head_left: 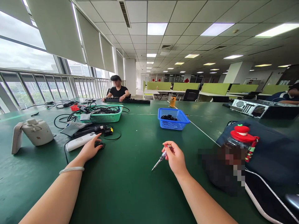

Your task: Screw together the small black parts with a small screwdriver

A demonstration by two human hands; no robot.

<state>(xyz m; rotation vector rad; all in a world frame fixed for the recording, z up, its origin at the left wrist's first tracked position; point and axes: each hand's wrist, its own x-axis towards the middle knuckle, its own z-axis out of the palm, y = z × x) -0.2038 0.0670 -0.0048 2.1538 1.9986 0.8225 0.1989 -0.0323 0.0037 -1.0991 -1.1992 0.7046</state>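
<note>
My right hand [175, 157] is closed around a slim screwdriver [159, 162] with a clear handle, its metal tip slanting down to the left near the green tabletop. On the left, my left hand [90, 148] has its thumb and fingers around a small black object [101, 145] resting on the table; its kind is partly hidden by the fingers. Right beside that hand lies a long white device [78, 142]. Behind it are a dark bundle [86, 130] with a yellow-tagged connector and a loose cable. Further ahead stands a blue plastic basket [173, 124] holding several small black parts.
A green basket [104, 117] of tangled cables is at the back left, near a pale flask [37, 132]. A red-lidded bottle [240, 140], dark cloth and a phone-like slab [268, 193] lie right. A computer case [249, 108] stands farther back. One person [118, 90] sits opposite, another at far right.
</note>
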